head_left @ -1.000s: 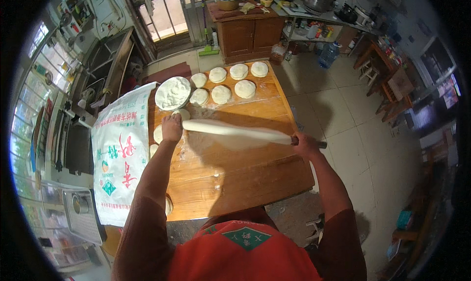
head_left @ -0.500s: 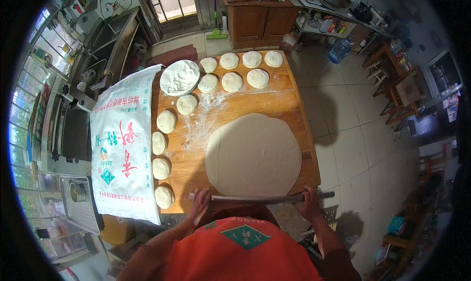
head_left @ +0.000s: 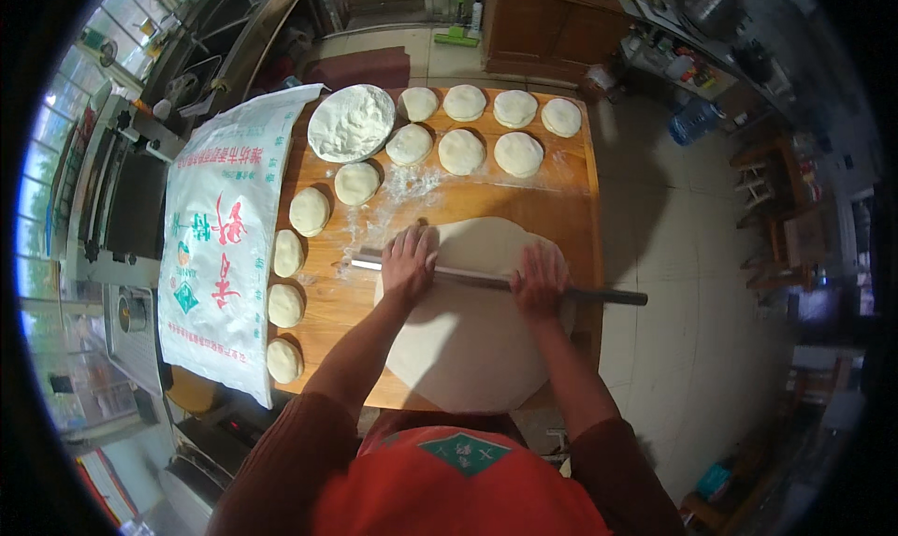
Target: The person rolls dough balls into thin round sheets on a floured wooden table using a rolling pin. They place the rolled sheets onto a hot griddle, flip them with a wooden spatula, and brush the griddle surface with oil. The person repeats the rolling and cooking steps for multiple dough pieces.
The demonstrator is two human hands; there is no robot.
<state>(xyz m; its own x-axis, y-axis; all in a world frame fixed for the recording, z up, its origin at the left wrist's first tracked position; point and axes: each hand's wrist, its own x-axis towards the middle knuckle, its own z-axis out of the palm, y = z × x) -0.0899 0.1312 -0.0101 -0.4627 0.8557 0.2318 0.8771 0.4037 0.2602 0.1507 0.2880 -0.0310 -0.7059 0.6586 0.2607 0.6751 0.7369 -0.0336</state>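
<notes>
A long grey rolling pin (head_left: 468, 276) lies across a big sheet of dough (head_left: 468, 349), tilted slightly down to the right. My left hand (head_left: 410, 263) presses on the pin near its left end, fingers stretched forward over it. Farther right, my right hand (head_left: 540, 282) lies over the pin in the same way, its fingers spread and a little blurred. Neither hand is wrapped round it. The pin's dark right end sticks out past the edge of the wooden board (head_left: 351, 349). Where my palms rest, the pin is hidden.
Several round dough pieces (head_left: 461, 152) line the board's far and left sides. A bowl of white flour (head_left: 352, 123) stands at the far left, beside a printed white sack (head_left: 220, 246). Loose flour dusts the wood. Tiled floor (head_left: 655, 227) lies to the right.
Both hands and the rolling pin have moved forward from the dough's near edge to its far part. My fingers, curled round the pin before, now lie stretched over it. The view has shifted.
</notes>
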